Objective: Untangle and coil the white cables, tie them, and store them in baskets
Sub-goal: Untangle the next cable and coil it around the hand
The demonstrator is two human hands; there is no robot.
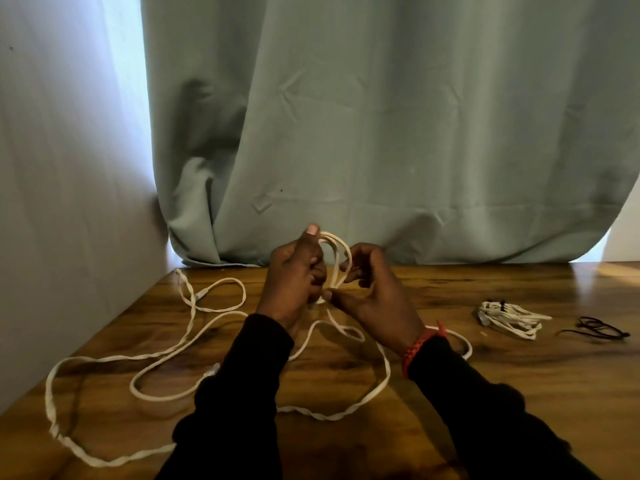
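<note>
- Two hands work above the brown wooden table (485, 393), and we see them from above, with black sleeves (485, 427) on both arms.
- Our left hand (294, 282) grips a small upright coil of the long white flat cable (104, 358); the fingers are curled round the loops and the thumb points up beside them.
- Our right hand (374, 292) pinches the same coil at its lower part between thumb and fingers, and one strand passes over the index finger.
- From the coil the white cable falls to the table and lies there in wide loose loops, mostly on the left side and in front of us; one loop goes under the right wrist.
- On the right wrist we wear an orange braided bracelet (420, 344).
- At the right, well apart from the hands, a white cable bundle already tied with black ties (509, 317) lies on the table.
- Just beside it, further right, lie some loose thin black ties (595, 329).
- Behind the table hangs a grey-green fabric curtain (381, 116).
</note>
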